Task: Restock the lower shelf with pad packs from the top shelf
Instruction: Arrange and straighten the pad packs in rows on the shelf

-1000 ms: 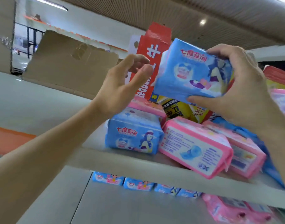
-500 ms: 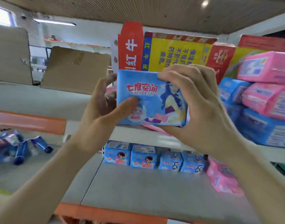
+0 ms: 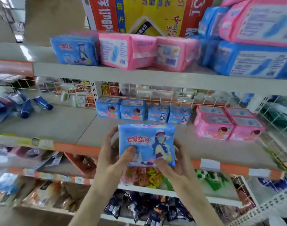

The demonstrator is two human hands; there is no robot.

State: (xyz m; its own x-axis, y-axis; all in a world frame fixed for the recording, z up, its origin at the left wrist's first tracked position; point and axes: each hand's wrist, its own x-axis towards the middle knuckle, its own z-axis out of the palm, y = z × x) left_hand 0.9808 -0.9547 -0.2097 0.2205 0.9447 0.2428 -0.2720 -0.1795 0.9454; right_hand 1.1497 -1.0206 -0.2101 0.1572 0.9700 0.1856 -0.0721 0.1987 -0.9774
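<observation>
**Blue pad pack held in both hands at the lower shelf**

The left hand [image 3: 110,159] and right hand [image 3: 177,165] grip a soft blue plastic pad pack [image 3: 147,144] from either side, thumbs curled over its printed front, at lower centre of the frame. It is upright before the grey lower shelf [image 3: 66,123]. Behind it, 4 small blue packs [image 3: 144,110] stand in a row, pink packs [image 3: 229,124] to their right. The grey top shelf [image 3: 123,75] crosses the upper frame.
</observation>
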